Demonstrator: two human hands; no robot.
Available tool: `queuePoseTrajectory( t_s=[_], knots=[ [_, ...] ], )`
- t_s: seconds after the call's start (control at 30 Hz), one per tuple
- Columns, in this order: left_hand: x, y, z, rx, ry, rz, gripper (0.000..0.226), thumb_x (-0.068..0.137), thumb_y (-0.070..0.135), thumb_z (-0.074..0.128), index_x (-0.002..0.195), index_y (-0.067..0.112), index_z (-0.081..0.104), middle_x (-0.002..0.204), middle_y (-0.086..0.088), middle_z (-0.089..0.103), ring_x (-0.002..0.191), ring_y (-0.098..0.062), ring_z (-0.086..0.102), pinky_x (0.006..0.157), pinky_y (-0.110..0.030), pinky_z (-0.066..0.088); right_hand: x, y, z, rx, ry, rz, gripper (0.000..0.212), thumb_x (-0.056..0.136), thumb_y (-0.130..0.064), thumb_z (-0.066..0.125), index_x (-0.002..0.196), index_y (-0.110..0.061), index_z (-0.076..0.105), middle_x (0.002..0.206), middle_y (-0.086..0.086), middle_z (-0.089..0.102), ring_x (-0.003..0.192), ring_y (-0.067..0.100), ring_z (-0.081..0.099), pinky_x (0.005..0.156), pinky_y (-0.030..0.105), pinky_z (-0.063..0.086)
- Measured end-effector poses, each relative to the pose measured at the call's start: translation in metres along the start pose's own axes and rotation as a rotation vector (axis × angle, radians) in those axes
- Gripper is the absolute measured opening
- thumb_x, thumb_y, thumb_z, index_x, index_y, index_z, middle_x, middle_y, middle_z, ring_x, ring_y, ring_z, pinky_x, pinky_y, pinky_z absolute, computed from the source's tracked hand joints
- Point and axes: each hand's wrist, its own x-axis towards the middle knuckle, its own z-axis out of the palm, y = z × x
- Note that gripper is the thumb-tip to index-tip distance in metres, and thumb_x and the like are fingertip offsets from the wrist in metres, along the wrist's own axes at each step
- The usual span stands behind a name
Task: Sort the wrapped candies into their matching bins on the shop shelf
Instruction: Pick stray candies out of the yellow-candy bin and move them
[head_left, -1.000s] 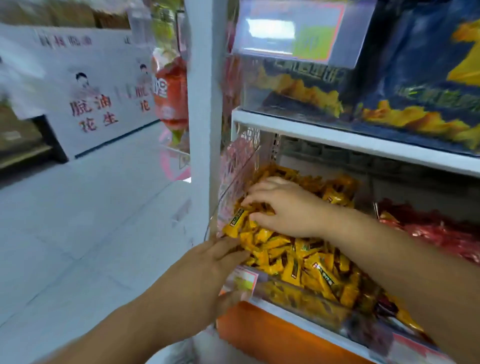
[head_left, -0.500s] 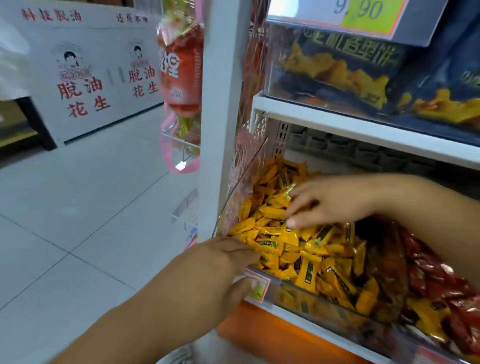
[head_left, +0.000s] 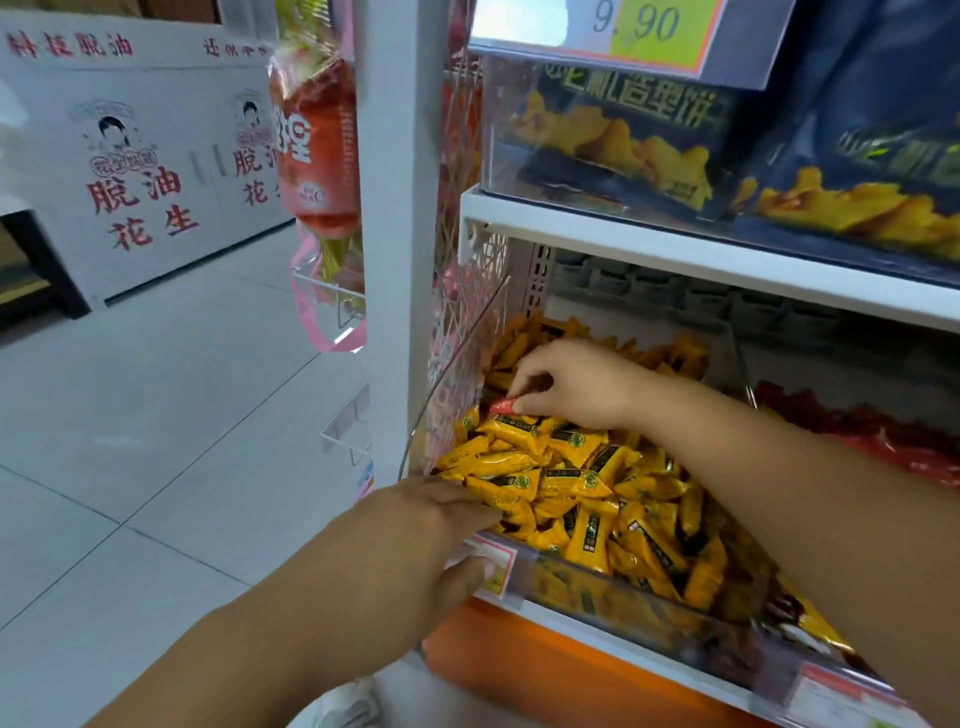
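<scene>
Blur: the lower right corner of the view is smeared, so the labels there cannot be read; the bottom of the clear plastic bin (head_left: 571, 579) is hard to make out.
Cut off: both forearms leave the view at the lower edge and the right edge.
Hidden: the right forearm covers the border between the two candy piles, so I cannot tell where the divider ends.
Right hand (head_left: 576, 382): reaches into the bin, thumb and forefinger pinching a small red wrapped candy (head_left: 501, 406); the other fingers are curled.
Red candy position: held just above the yellow wrapped candies (head_left: 561, 478), near the back left of their pile.
Left hand (head_left: 410, 535): grips the front left rim of the bin, fingers laid over the top, thumb pressed on a pink-edged paper price label (head_left: 496, 556).
Neighbour bin: red wrapped candies (head_left: 852, 431) lie to the right, partly behind the arm.
Shelf: a white metal shelf board (head_left: 675, 249) above carries dark blue snack bags (head_left: 623, 130) and a yellow price tag (head_left: 649, 26) reading 9.90; an orange panel (head_left: 519, 670) is under the bin.
Room: grey tiled floor (head_left: 156, 415), white cartons with red characters (head_left: 145, 171) at the far left, an orange-red hanging packet (head_left: 317, 140) beside the white upright post (head_left: 395, 208).
</scene>
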Motion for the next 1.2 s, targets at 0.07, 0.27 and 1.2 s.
queuePoseTrajectory(
  t_s=[0.07,0.27,1.2],
  knots=[
    [0.005,0.000,-0.004,-0.011,0.027,-0.041,0.061,0.084,0.059,0.027,0.142,0.044,0.040,0.142,0.024,0.043,0.131,0.003,0.034,0.105,-0.010,0.022,-0.020,0.003,-0.009,0.036,0.038,0.011,0.015,0.087,-0.032,0.069,0.098,-0.023,0.071,0.099,-0.012,0.060,0.093,0.008,0.056,0.079,0.027,0.044],
    [0.019,0.018,-0.004,-0.105,0.107,-0.101,0.058,0.093,0.058,0.047,0.146,0.044,0.031,0.139,0.016,0.049,0.118,-0.005,0.051,0.095,-0.023,0.045,-0.086,0.002,-0.034,0.290,0.139,0.058,0.008,0.082,-0.026,0.073,0.088,-0.030,0.070,0.078,-0.014,0.065,0.062,-0.005,0.058,0.055,0.012,0.044],
    [0.017,0.005,-0.007,-0.181,0.151,-0.242,0.020,0.095,0.045,0.049,0.087,0.032,0.061,0.083,0.011,0.062,0.075,-0.005,0.057,0.061,-0.013,0.042,0.033,0.001,0.022,-0.130,0.077,-0.016,0.011,0.094,-0.022,0.058,0.100,-0.015,0.064,0.103,0.004,0.060,0.100,0.023,0.056,0.075,0.030,0.042]
  ],
)
